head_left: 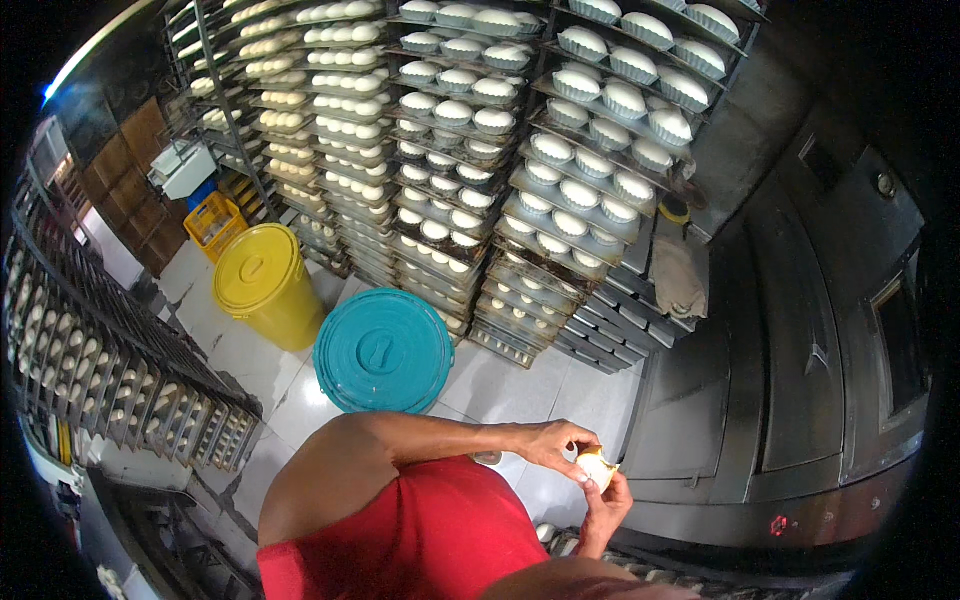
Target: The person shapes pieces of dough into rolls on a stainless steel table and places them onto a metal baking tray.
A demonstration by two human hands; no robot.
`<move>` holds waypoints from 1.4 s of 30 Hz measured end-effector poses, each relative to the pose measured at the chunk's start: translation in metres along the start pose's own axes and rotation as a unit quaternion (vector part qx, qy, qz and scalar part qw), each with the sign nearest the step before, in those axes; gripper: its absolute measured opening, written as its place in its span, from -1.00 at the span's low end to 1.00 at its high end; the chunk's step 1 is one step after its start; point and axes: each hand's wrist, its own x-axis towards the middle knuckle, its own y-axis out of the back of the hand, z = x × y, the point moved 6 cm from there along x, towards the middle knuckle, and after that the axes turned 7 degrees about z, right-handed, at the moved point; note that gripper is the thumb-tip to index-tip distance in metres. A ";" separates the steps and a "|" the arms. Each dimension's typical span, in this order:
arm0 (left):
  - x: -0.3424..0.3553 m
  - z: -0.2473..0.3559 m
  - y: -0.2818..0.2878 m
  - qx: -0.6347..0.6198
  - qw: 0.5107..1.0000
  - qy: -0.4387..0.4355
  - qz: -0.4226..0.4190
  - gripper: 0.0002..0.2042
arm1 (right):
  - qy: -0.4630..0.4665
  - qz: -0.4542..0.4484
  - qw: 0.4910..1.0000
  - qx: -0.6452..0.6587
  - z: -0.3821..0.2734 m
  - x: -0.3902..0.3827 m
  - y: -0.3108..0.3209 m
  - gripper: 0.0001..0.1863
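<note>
My left hand (pixel 556 443) and my right hand (pixel 605 508) meet in front of my red shirt. Both hold one small pale piece of dough (pixel 597 467). The left fingers pinch it from above and the right fingers cup it from below. Just beneath the hands lies the edge of a tray (pixel 560 540) with a few pale dough pieces on it, mostly hidden by my body.
Tall racks (pixel 520 200) carry several trays of dough in fluted tins. A teal lidded bin (pixel 383 351) and a yellow lidded bin (pixel 262 278) stand on the tiled floor. A dark metal oven (pixel 800 380) fills the right, another rack (pixel 90 360) the left. A cloth (pixel 680 275) hangs nearby.
</note>
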 end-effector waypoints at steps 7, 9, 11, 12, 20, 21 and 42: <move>-0.001 -0.015 0.006 0.032 0.999 0.009 0.022 -0.66 | 0.001 -0.014 1.000 -0.012 -0.007 0.004 -0.014 -0.65; -0.004 -0.019 0.007 0.034 0.999 0.017 0.024 -0.64 | -0.011 -0.024 0.999 -0.040 0.003 0.008 -0.013 -0.66; -0.003 -0.017 0.011 0.032 0.999 0.029 0.019 -0.61 | -0.015 -0.025 0.998 -0.056 0.006 0.012 -0.011 -0.66; -0.002 -0.013 0.015 0.017 0.999 0.025 0.028 -0.59 | -0.017 -0.024 0.998 -0.064 0.007 0.014 -0.011 -0.66; 0.040 -0.031 0.020 0.040 0.997 0.056 -0.017 -0.65 | -0.040 0.026 0.980 -0.194 -0.002 0.032 0.003 -0.57; 0.058 -0.038 0.004 0.025 0.997 0.048 -0.055 -0.65 | -0.008 0.072 0.979 -0.192 -0.018 0.026 0.013 -0.57; -0.097 0.002 -0.283 -0.110 0.561 0.021 -0.820 -0.70 | -0.012 0.842 0.529 -0.102 -0.026 -0.335 -0.107 -0.56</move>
